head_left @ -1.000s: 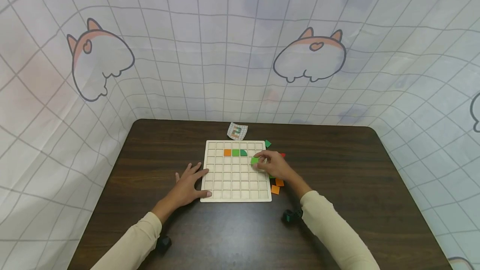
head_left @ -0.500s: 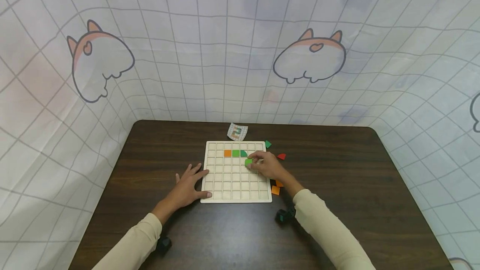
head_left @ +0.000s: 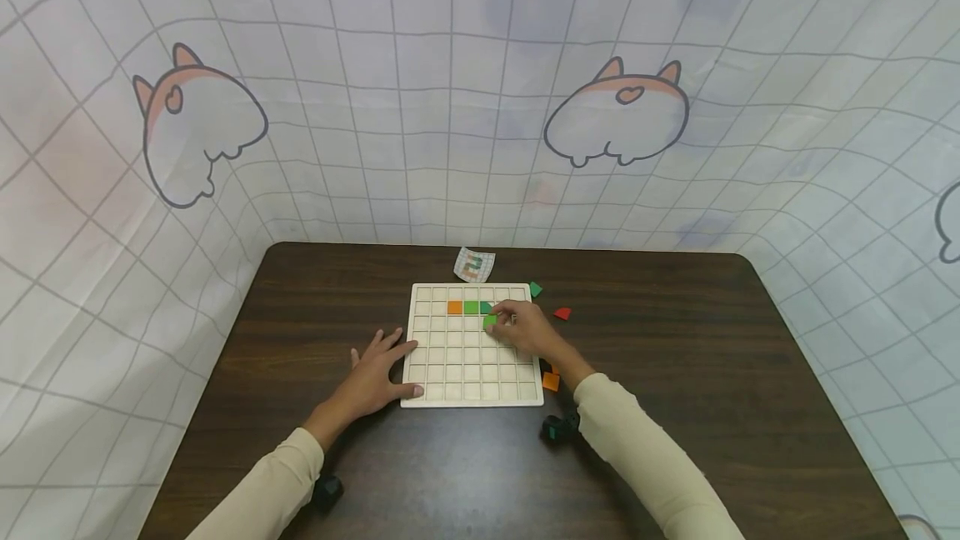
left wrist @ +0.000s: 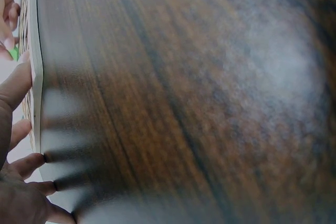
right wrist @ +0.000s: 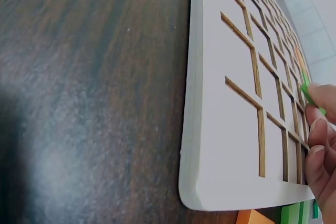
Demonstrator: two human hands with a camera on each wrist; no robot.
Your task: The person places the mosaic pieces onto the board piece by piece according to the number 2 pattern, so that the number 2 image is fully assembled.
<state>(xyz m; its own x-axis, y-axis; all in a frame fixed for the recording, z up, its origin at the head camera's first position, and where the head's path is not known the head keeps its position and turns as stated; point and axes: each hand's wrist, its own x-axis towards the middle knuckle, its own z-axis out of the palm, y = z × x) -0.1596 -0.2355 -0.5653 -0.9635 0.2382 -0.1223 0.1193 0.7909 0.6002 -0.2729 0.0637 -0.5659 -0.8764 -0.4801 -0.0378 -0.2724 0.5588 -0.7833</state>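
A cream grid board lies on the dark table. In its upper part an orange square tile, a light green square tile and a darker green tile sit side by side in one row. My right hand pinches a light green tile between thumb and fingertips, just below the darker green one. The right wrist view shows this green tile tilted close over the grid. With fingers spread, my left hand rests at the board's left edge, thumb and index fingertip on its rim.
Behind the board lies a small pattern card. Along its right side are a green piece, a red piece and orange tiles. In the right wrist view, green tiles lie beside the board's edge.
My right hand has moved left over the board with the light green tile, from near the right edge to below the darker green tile. My left hand has stayed put.
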